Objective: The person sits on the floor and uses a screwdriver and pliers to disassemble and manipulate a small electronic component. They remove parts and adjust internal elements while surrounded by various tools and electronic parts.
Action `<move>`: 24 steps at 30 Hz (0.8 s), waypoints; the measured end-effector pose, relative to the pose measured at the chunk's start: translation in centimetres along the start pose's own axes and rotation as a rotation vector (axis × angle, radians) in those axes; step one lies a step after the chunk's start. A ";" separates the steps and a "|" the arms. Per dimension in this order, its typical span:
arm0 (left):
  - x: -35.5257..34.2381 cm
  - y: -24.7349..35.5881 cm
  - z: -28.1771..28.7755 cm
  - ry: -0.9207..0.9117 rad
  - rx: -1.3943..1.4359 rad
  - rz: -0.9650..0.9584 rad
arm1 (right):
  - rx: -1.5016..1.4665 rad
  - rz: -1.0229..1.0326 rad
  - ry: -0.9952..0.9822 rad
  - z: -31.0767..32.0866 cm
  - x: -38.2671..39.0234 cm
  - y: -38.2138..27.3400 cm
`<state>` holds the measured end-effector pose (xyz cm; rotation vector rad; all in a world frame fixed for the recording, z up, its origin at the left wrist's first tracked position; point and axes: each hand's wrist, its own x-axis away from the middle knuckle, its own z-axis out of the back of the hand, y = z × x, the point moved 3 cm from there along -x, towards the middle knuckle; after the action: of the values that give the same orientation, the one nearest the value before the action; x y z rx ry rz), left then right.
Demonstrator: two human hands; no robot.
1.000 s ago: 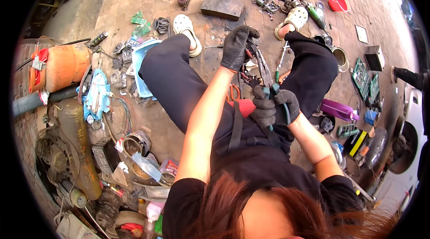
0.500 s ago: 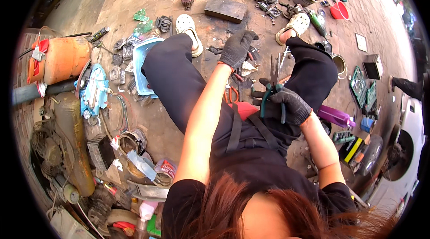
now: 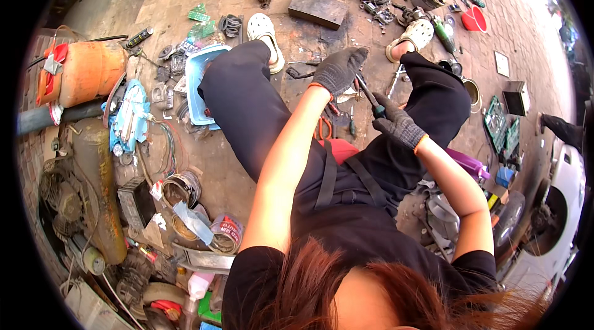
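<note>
My right hand [image 3: 399, 126], in a dark grey work glove, is closed round the pliers [image 3: 370, 96] with green handles. Their dark jaws point up and left, and their tip comes close to my left hand [image 3: 339, 71]. That hand wears a matching glove, and its fingers are curled closed; what they hold, if anything, is hidden. Below it on the ground lie orange-handled pliers [image 3: 325, 127] and other small tools, partly covered by my arm.
A dark rectangular metal block [image 3: 318, 8] lies ahead between my feet. To the left are a light-blue basin [image 3: 195, 92] and an orange gas cylinder [image 3: 93, 71]. A red bucket [image 3: 474, 19], an angle grinder [image 3: 442, 33] and a green tool case [image 3: 493, 121] stand to the right.
My right hand has turned and risen, bringing the pliers from upright to tilted toward my left hand. The left hand has shifted slightly right.
</note>
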<state>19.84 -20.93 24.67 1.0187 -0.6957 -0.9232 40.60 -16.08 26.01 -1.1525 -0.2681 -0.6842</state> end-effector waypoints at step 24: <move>0.8 2.6 0.3 0.411 -0.054 -0.069 | -0.532 0.000 0.367 -4.4 -1.8 -3.0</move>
<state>20.72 -21.17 27.25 1.1454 -0.2911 -0.7551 36.70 -20.09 25.53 -1.4964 0.2415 -0.9854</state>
